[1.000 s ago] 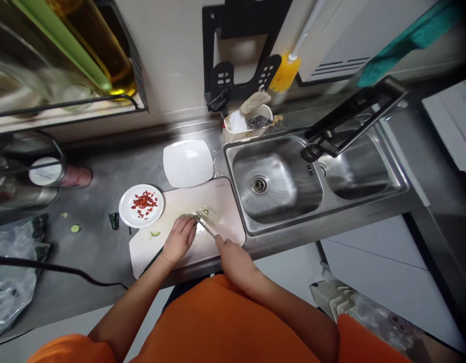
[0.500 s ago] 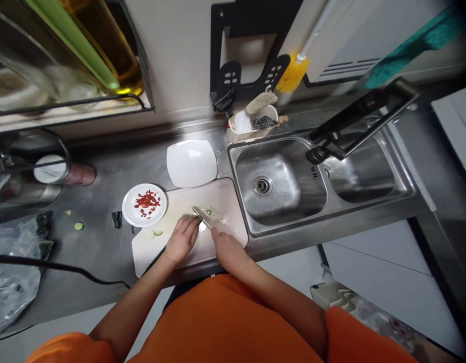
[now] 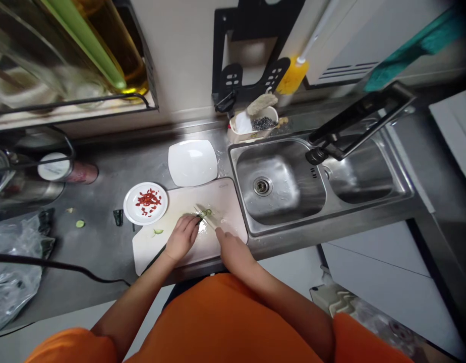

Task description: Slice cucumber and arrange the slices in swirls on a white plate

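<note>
Here the curled left hand [image 3: 183,237] grips a cucumber [image 3: 154,259] while the right hand [image 3: 235,253] clasps a knife [image 3: 211,222]

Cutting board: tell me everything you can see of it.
The cutting board is pale pink, apparently plastic, with rounded right corners and a faint mark near the far one. It lies flat on the steel counter, left of the sink, visibly wet. Green slices lie on it near the left hand. A plate hides its far left corner.
</note>
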`<state>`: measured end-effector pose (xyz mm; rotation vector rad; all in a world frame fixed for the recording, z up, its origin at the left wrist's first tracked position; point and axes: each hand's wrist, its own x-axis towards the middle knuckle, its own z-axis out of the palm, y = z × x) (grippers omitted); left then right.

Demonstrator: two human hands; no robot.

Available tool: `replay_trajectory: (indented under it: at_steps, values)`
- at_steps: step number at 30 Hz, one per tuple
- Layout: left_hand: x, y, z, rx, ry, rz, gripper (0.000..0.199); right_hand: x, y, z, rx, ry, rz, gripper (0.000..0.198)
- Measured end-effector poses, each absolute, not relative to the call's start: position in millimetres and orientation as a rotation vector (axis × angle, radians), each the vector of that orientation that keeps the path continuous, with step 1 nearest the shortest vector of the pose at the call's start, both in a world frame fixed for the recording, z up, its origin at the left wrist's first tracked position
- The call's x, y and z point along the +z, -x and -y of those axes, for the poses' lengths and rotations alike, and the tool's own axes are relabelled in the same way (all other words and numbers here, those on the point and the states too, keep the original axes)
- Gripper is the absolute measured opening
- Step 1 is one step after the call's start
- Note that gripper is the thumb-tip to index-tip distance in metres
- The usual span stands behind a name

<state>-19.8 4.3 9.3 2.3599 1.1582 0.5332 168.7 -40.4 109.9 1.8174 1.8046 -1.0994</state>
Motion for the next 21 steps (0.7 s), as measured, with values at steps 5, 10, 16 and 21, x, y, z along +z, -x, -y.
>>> replay_trajectory:
  at_steps: [5,10,16,21]
  values:
    - [5,21,-3,0.548,-2.380,-1.172,0.027,119,-171,53,-1.091,-1.768,-1.783,0.044]
    - [5,22,-3,0.542,-2.388,-1.156,0.027,116,-171,59,-1.055,-1.777,-1.811,0.041]
    - [6,20,-4,0.540,-2.388,-1.164,0.027,113,-171,59,-1.035,-1.772,-1.841,0.041]
    - [10,19,-4,0.552,-2.400,-1.165,0.026,113,-169,56,-1.024,-1.785,-1.844,0.040]
